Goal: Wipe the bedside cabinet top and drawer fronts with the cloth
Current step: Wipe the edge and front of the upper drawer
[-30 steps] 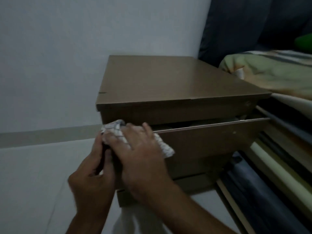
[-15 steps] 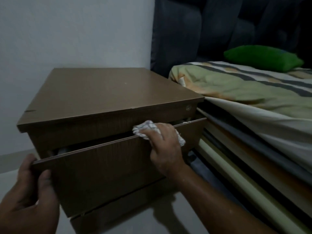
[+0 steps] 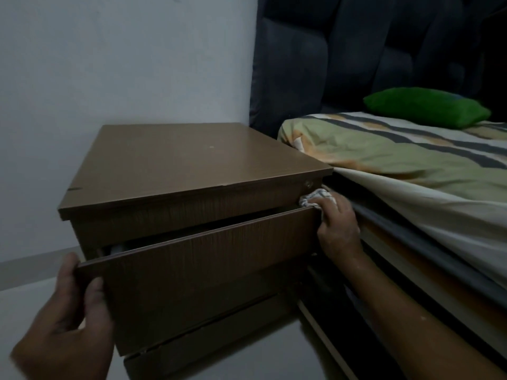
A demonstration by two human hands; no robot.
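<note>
The brown bedside cabinet [image 3: 192,157] stands in the corner between the wall and the bed. Its upper drawer [image 3: 214,272] is pulled partly out, and a second drawer front [image 3: 208,349] shows below it. My left hand [image 3: 71,316] grips the drawer front's left end, thumb on the face and fingers behind the edge. My right hand [image 3: 337,223] holds a bunched white checked cloth [image 3: 315,197] against the drawer's top right corner, just under the cabinet top. Most of the cloth is hidden by my fingers.
The bed [image 3: 411,171] with a striped green sheet lies close against the cabinet's right side, leaving a narrow gap. A green pillow [image 3: 425,106] sits by the dark padded headboard [image 3: 356,56]. A white wall [image 3: 123,64] is behind; pale floor [image 3: 24,303] at left.
My right hand has slid the cloth along the drawer's top edge from the left end to the right corner. My left hand moved to the drawer's left end and gripped it.
</note>
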